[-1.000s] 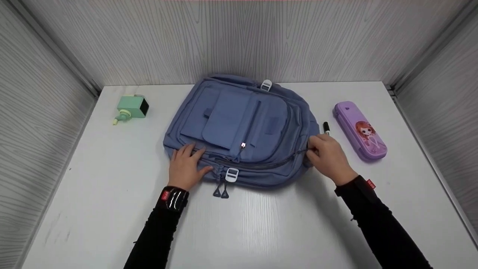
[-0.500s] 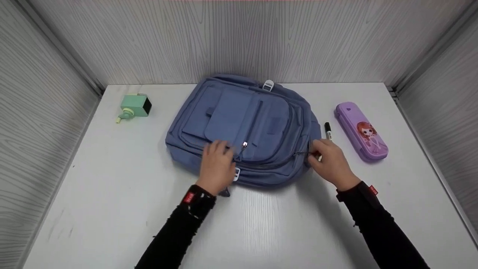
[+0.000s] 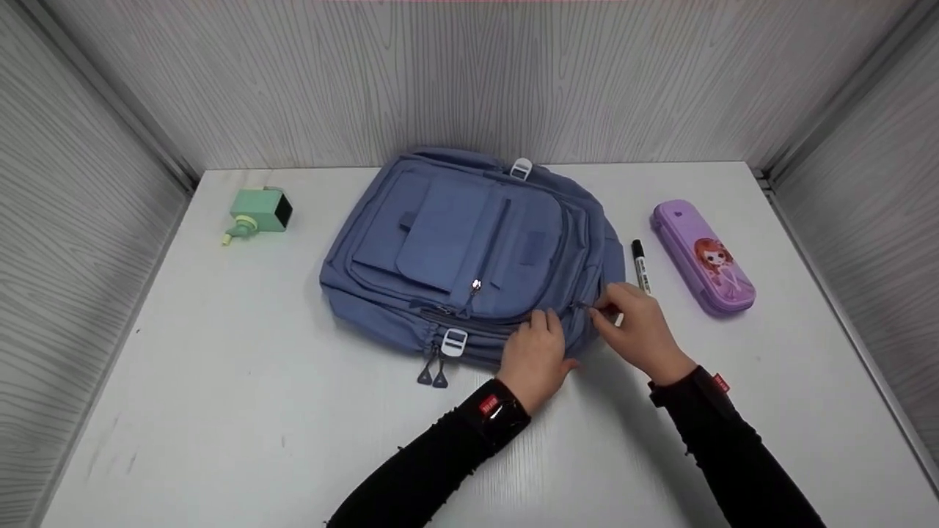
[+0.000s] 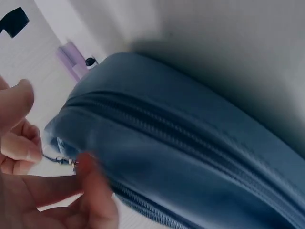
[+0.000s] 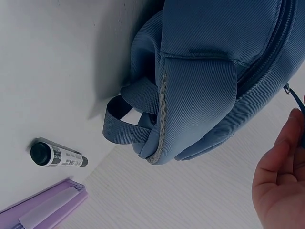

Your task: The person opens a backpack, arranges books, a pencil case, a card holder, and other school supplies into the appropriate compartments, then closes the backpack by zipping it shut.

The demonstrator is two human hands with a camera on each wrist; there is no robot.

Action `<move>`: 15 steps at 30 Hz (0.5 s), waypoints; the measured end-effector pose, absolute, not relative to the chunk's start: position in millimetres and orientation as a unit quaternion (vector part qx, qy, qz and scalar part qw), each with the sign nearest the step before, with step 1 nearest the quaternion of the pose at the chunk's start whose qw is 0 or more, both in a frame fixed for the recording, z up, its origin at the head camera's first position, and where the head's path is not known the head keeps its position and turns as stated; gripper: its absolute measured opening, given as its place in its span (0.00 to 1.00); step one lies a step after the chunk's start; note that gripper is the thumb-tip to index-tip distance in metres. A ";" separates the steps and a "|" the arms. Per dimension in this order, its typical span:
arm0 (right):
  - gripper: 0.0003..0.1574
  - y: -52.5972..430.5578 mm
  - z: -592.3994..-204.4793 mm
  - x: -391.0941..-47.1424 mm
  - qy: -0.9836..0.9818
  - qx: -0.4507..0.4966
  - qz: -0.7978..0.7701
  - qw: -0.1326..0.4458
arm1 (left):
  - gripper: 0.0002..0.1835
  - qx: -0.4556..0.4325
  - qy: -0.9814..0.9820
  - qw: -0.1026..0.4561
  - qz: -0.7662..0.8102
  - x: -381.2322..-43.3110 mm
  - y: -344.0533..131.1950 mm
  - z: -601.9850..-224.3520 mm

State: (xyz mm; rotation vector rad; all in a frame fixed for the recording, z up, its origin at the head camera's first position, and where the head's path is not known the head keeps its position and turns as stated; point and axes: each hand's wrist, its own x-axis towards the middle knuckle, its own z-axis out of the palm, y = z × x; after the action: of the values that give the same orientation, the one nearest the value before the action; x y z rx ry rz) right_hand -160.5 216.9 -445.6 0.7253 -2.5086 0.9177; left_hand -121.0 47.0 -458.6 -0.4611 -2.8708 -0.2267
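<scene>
A blue backpack (image 3: pixel 447 246) lies front side up on the white table. At its right end my right hand (image 3: pixel 640 330) pinches a zipper pull by its cord; the metal end of that zipper pull (image 4: pixel 64 161) shows at the zipper in the left wrist view. My left hand (image 3: pixel 534 359) is at the bag's near edge, left of the right hand, with its fingers over the edge and its thumb held apart. In the left wrist view the left fingers (image 4: pixel 97 191) are blurred close to the zipper, and the zipper track (image 4: pixel 157 131) runs along the bag's side.
A black-capped marker (image 3: pixel 640 265) lies just right of the bag, beside a purple pencil case (image 3: pixel 704 257). At the far left stands a green crank pencil sharpener (image 3: pixel 262 209). Two triangular zipper pulls (image 3: pixel 433 372) hang from the near side. Grey walls (image 3: pixel 469 81) surround the table.
My left hand has left the bag's lower left corner and moved right along the near edge, close to the right hand. The right hand has shifted slightly left and nearer with the zipper pull.
</scene>
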 end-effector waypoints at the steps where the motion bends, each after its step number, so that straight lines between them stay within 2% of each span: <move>1: 0.13 217.0 -446.5 -160.5 -0.888 0.261 0.327 0.189 | 0.37 -0.152 -0.978 0.123 -0.076 -121.6 49.3 -460.9; 5: 0.13 216.7 -448.2 -160.8 -0.885 0.271 0.325 0.194 | 0.18 -0.152 -0.968 0.194 -0.054 -124.2 52.8 -472.7; 7: 0.13 216.6 -448.2 -161.0 -0.888 0.268 0.321 0.192 | 0.11 -0.161 -0.962 0.215 -0.047 -124.6 51.5 -476.6; 12: 0.12 218.9 -449.4 -163.4 -0.900 0.254 0.302 0.186 | 0.06 -0.188 -0.955 0.224 -0.039 -124.4 45.8 -483.2; 15: 0.12 221.6 -451.4 -165.3 -0.899 0.259 0.293 0.197 | 0.04 -0.201 -0.946 0.253 -0.037 -124.1 42.7 -488.1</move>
State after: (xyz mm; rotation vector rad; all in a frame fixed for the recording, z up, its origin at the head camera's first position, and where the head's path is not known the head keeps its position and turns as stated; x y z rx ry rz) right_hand -165.3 221.6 -451.4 0.7243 -2.5175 0.8197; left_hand -124.1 42.7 -488.1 -0.5477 -2.5705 -0.1006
